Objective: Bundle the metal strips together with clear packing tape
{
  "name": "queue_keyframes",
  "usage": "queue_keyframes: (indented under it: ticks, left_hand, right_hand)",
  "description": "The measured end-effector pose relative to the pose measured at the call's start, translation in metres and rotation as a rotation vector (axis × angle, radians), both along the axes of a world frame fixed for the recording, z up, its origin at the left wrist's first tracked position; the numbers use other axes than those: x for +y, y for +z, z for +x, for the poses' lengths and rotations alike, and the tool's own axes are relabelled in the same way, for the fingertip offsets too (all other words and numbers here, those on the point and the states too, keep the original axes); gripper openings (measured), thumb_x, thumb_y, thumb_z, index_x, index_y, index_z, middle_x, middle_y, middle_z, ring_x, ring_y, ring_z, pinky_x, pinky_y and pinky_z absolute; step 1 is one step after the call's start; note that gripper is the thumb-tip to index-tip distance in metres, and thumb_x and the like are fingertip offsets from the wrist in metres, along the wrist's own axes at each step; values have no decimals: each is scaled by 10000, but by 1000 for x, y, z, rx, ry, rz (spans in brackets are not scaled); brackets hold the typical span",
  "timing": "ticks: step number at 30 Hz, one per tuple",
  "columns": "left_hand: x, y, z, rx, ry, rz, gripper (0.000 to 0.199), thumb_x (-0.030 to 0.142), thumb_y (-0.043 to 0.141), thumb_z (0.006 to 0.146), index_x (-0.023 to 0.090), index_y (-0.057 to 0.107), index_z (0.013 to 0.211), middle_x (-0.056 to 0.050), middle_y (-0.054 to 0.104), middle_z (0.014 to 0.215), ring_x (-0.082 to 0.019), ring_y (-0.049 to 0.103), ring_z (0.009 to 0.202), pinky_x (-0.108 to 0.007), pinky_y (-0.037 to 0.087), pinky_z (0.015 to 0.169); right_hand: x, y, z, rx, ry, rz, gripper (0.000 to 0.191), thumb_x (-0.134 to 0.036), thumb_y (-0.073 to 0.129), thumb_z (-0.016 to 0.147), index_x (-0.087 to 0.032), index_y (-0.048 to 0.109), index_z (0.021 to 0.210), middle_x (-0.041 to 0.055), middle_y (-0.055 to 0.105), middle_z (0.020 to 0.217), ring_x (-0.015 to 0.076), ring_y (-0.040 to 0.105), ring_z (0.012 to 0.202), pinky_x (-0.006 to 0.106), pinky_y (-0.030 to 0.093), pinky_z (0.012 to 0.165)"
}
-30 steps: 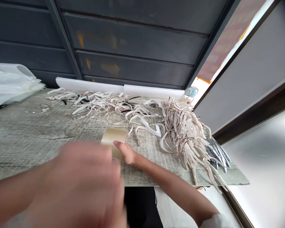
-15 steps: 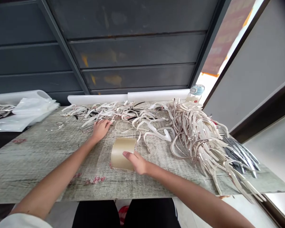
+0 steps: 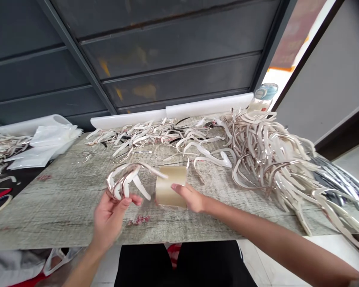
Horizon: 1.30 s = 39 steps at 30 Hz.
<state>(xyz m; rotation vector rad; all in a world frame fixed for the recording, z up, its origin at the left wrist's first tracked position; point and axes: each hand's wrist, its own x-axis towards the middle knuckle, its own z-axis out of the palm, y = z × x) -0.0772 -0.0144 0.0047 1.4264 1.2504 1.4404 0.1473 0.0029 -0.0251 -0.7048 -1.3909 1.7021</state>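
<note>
Plenty of open room on the left

Your left hand [image 3: 109, 217] pinches a bundle of curved cream strips [image 3: 122, 181] over the worktop [image 3: 44, 207], near its front edge. Your right hand [image 3: 191, 198] has its fingers on a roll of tan packing tape [image 3: 170, 187], can't tell if that grip's closed. A big strip pile [image 3: 266, 159] crowds the right, white plastic bags [image 3: 48, 145] sit far left

A dark grey metal wall [image 3: 179, 52] fills 12 o'clock, its horizontal panels seamed and blotched with orange stains, and a dark strut [image 3: 77, 56] runs across it at 11 o'clock. At 1 o'clock, a narrow gap [image 3: 283, 75] glows with bright daylight beside a faded reddish panel [image 3: 296, 36]. A pale grey wall panel [image 3: 323, 75] sits at 2 o'clock. A grey wood-grain table [image 3: 48, 215] spans 9 o'clock, with white floor tiles [image 3: 266, 259] at 5 o'clock.
</note>
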Motion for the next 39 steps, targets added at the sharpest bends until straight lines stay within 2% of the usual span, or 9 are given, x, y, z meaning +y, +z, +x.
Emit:
queue_keyframes:
  ticks: [5, 8, 10, 15, 21, 26, 29, 32, 39]
  left_hand:
    - [20, -23, -9, -472, 164, -209, 388, 437, 885, 584, 198, 640, 767, 40, 627, 624, -97, 571, 579, -169, 508, 572]
    - [33, -25, -13, -568, 208, -186, 407, 495, 868, 574, 207, 636, 743, 52, 637, 686, -82, 587, 630, -166, 529, 634]
    - [29, -24, -13, -584, 203, -193, 432, 438, 889, 559, 218, 679, 866, 25, 704, 851, -98, 631, 713, -180, 539, 673]
    - [10, -25, -11, -341, 170, -163, 511, 402, 825, 694, 251, 645, 1148, -40, 731, 1088, -130, 684, 759, -215, 535, 738]
    - [15, -32, -9, -133, 131, -249, 393, 466, 813, 680, 169, 734, 925, -78, 754, 889, -212, 693, 819, -278, 525, 775]
    - [11, -31, -7, -68, 123, -215, 429, 594, 692, 759, 167, 722, 773, -40, 673, 648, -148, 571, 574, -246, 464, 601]
    - [9, -31, -6, -93, 140, -182, 420, 602, 639, 800, 199, 713, 896, -7, 634, 612, -133, 535, 557, -221, 423, 560]
    - [13, -31, -8, -74, 148, -197, 430, 549, 672, 789, 229, 690, 1077, -18, 695, 740, -167, 623, 676, -234, 467, 651]
    - [32, -12, -27, 253, 151, -148, 238, 401, 798, 670, 177, 762, 742, -15, 720, 728, -235, 652, 791, -271, 480, 701]
  right_hand:
    - [-1, 2, 2, 41, 44, -110, 645, -713, 485, 747, -178, 587, 1094, 118, 597, 1184, 266, 566, 1104, 435, 430, 1018]
    - [-2, 3, 2, 59, 51, -134, 641, -689, 500, 754, -182, 554, 1143, 116, 611, 1146, 257, 580, 1093, 429, 438, 1006]
    - [-2, 4, 3, 74, 64, -148, 644, -678, 512, 756, -176, 541, 1159, 115, 627, 1101, 256, 595, 1078, 424, 454, 986]
    - [-3, 3, 2, 104, 89, -184, 639, -676, 531, 747, -173, 554, 1141, 122, 639, 1065, 271, 609, 1067, 428, 490, 926]
    - [-3, 4, 1, 131, 109, -189, 647, -677, 533, 730, -182, 550, 1146, 118, 650, 1062, 275, 622, 1058, 432, 488, 936]
    - [-4, 4, 1, 146, 103, -185, 613, -649, 539, 747, -179, 552, 1140, 115, 658, 1056, 269, 623, 1063, 431, 481, 948]
    - [-4, 4, 1, 146, 97, -184, 618, -646, 541, 748, -179, 544, 1153, 114, 659, 1053, 266, 622, 1064, 426, 485, 936]
    - [-3, 5, 1, 131, 76, -175, 630, -663, 556, 728, -191, 553, 1145, 107, 650, 1085, 268, 607, 1086, 423, 476, 952]
    - [0, 1, 2, 87, 44, -168, 645, -704, 545, 718, -184, 595, 1097, 114, 622, 1147, 282, 557, 1135, 432, 452, 985]
